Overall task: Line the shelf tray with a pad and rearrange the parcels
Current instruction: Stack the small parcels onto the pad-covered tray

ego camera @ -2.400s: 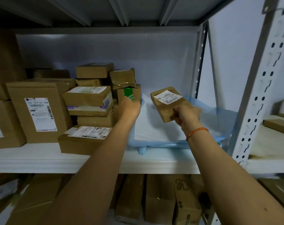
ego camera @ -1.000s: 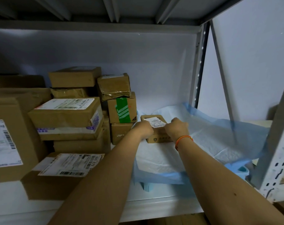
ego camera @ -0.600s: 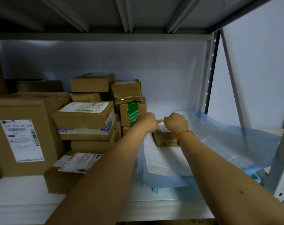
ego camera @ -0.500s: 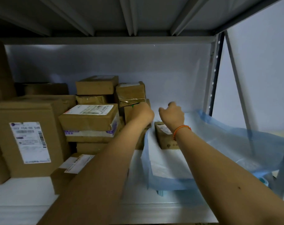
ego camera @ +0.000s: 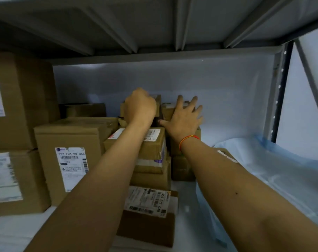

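Left hand grips top parcel; right hand spread.

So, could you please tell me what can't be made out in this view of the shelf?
Head view only:
- Left hand: its fingers curl over the top box, hidden behind the knuckles, so the grip is unclear.
- Box on the pad: mostly covered by the right forearm.
- Tray under the blue pad: fully covered.
- Label on the middle box: partly hidden by the left wrist, print too small.
- Left boxes: cut by the frame edge.

Bare forearms, orange-red wrist cord
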`<state>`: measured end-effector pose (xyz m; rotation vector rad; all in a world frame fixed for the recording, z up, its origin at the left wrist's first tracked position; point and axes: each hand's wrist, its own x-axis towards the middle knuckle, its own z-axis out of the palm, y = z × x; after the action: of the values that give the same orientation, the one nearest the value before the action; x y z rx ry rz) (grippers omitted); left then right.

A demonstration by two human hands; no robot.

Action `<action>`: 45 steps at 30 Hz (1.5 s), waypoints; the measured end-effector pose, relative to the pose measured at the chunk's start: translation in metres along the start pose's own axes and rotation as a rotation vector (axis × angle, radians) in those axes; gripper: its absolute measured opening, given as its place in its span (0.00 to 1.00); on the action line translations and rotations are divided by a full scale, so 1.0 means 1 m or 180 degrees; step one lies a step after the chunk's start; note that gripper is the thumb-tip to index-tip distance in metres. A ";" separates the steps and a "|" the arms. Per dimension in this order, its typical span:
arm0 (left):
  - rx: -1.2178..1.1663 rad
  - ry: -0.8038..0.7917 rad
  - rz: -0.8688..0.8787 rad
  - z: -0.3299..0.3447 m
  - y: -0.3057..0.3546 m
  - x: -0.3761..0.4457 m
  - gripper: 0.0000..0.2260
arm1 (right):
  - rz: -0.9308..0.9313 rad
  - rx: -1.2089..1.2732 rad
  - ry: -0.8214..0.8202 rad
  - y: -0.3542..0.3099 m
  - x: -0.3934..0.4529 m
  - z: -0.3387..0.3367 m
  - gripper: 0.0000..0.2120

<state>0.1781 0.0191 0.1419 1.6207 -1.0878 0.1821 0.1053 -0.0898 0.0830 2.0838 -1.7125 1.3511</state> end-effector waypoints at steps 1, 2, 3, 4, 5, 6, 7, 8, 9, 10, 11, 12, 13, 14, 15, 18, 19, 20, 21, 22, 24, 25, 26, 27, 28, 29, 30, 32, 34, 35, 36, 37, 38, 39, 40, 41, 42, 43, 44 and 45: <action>-0.0015 -0.0005 -0.0019 -0.001 -0.001 0.002 0.12 | 0.0038 -0.0048 0.0025 -0.001 0.002 0.003 0.51; -0.0023 0.0000 -0.0054 -0.001 -0.004 0.005 0.12 | 0.0069 -0.0086 0.0053 -0.003 0.003 0.006 0.51; -0.0036 0.0012 -0.0074 -0.001 -0.006 0.009 0.12 | 0.0106 -0.0118 0.0073 -0.005 0.006 0.009 0.52; -0.0037 0.0006 -0.0089 -0.001 -0.007 0.010 0.12 | 0.0153 -0.0153 0.0080 -0.005 0.007 0.010 0.52; -0.0040 -0.0013 -0.0090 -0.001 -0.008 0.011 0.12 | 0.0198 -0.0191 0.0089 -0.005 0.009 0.011 0.52; -0.0057 -0.0034 -0.0087 -0.001 -0.009 0.012 0.12 | 0.0236 -0.0220 0.0112 -0.005 0.009 0.012 0.51; -0.0090 -0.0058 -0.0086 -0.001 -0.010 0.013 0.13 | 0.0258 -0.0226 0.0154 -0.006 0.010 0.013 0.50; -0.0141 -0.0090 -0.0089 0.001 -0.010 0.014 0.13 | 0.0268 -0.0193 0.0204 -0.006 0.011 0.013 0.48; -0.0181 -0.0106 -0.0083 0.002 -0.011 0.015 0.12 | 0.0266 -0.0128 0.0252 -0.006 0.011 0.013 0.46; -0.0214 -0.0114 -0.0069 0.003 -0.010 0.015 0.12 | 0.0262 -0.0061 0.0293 -0.006 0.011 0.012 0.44; -0.0241 -0.0128 -0.0052 0.005 -0.009 0.016 0.12 | 0.0263 -0.0007 0.0333 -0.004 0.011 0.011 0.43; -0.0257 -0.0133 -0.0043 0.006 -0.008 0.016 0.12 | 0.0257 0.0045 0.0376 -0.002 0.012 0.009 0.43; -0.0255 -0.0129 -0.0037 0.007 -0.007 0.015 0.12 | 0.0251 0.0089 0.0421 0.001 0.013 0.007 0.43; -0.0244 -0.0122 -0.0023 0.009 -0.005 0.015 0.12 | 0.0246 0.0134 0.0491 0.004 0.013 0.003 0.43; -0.0237 -0.0110 -0.0012 0.011 -0.003 0.012 0.12 | 0.0241 0.0193 0.0566 0.009 0.013 -0.001 0.44; -0.0449 -0.0097 0.0040 0.017 0.006 0.004 0.10 | 0.0293 0.0496 0.0720 0.021 0.012 -0.017 0.47; -0.0527 -0.0132 0.0060 0.020 0.012 0.000 0.11 | 0.0337 0.0626 0.0726 0.027 0.011 -0.023 0.48; -0.0565 -0.0188 0.0075 0.023 0.019 -0.006 0.12 | 0.0368 0.0751 0.0745 0.035 0.010 -0.031 0.48; -0.0562 -0.0260 0.0088 0.026 0.025 -0.011 0.13 | 0.0380 0.0863 0.0795 0.042 0.010 -0.036 0.48; -0.0572 -0.0322 0.0113 0.031 0.031 -0.016 0.13 | 0.0380 0.0953 0.0865 0.051 0.009 -0.043 0.48; -0.0721 -0.0487 0.0108 0.044 0.041 -0.024 0.13 | 0.0385 0.1110 0.0962 0.068 0.004 -0.057 0.46; -0.0836 -0.0579 0.0066 0.050 0.045 -0.029 0.13 | 0.0402 0.1194 0.0971 0.077 0.001 -0.063 0.45; -0.0936 -0.0669 0.0004 0.058 0.050 -0.035 0.14 | 0.0433 0.1270 0.0965 0.087 -0.002 -0.070 0.44; -0.0992 -0.0762 -0.0083 0.065 0.054 -0.041 0.15 | 0.0473 0.1346 0.0956 0.095 -0.004 -0.076 0.44; -0.1052 -0.0861 -0.0177 0.073 0.058 -0.047 0.17 | 0.0517 0.1420 0.0957 0.105 -0.006 -0.082 0.44; -0.1162 -0.0990 -0.0288 0.080 0.060 -0.053 0.19 | 0.0551 0.1501 0.0941 0.114 -0.008 -0.088 0.45; -0.1303 -0.1114 -0.0390 0.088 0.062 -0.058 0.20 | 0.0593 0.1609 0.0895 0.121 -0.010 -0.093 0.45; -0.1603 -0.1313 -0.0537 0.101 0.067 -0.072 0.20 | 0.0646 0.1865 0.0783 0.136 -0.014 -0.105 0.43; -0.1838 -0.1410 -0.0633 0.113 0.070 -0.080 0.23 | 0.0641 0.2167 0.0678 0.150 -0.018 -0.116 0.38; -0.1945 -0.1438 -0.0706 0.117 0.071 -0.083 0.24 | 0.0680 0.2337 0.0595 0.155 -0.021 -0.121 0.36; -0.2064 -0.1428 -0.0782 0.119 0.073 -0.086 0.24 | 0.0759 0.2554 0.0484 0.161 -0.023 -0.124 0.36; -0.2180 -0.1391 -0.0835 0.118 0.076 -0.090 0.23 | 0.0883 0.2813 0.0358 0.166 -0.025 -0.127 0.36; -0.2256 -0.1315 -0.0875 0.119 0.078 -0.091 0.23 | 0.1009 0.3101 0.0244 0.172 -0.027 -0.130 0.34; -0.2285 -0.1267 -0.0907 0.118 0.079 -0.093 0.24 | 0.1125 0.3385 0.0128 0.176 -0.029 -0.133 0.29; -0.2300 -0.1255 -0.0927 0.122 0.080 -0.093 0.26 | 0.1241 0.3611 0.0008 0.181 -0.031 -0.137 0.24; -0.2319 -0.1282 -0.0883 0.122 0.081 -0.094 0.27 | 0.1353 0.3740 -0.0133 0.184 -0.033 -0.141 0.21; -0.2350 -0.1307 -0.0818 0.124 0.081 -0.094 0.27 | 0.1472 0.3816 -0.0277 0.187 -0.034 -0.144 0.19; -0.2348 -0.1348 -0.0741 0.125 0.082 -0.097 0.25 | 0.1630 0.3869 -0.0426 0.191 -0.035 -0.148 0.17; -0.2359 -0.1370 -0.0662 0.128 0.082 -0.097 0.23 | 0.1830 0.3953 -0.0603 0.194 -0.035 -0.150 0.15; -0.2342 -0.1379 -0.0592 0.127 0.083 -0.100 0.21 | 0.2062 0.4063 -0.0803 0.197 -0.035 -0.152 0.16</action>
<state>0.0100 -0.0285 0.0905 1.0898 -1.1317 -0.6529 -0.1407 -0.0431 0.0660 2.2554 -1.9365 3.1267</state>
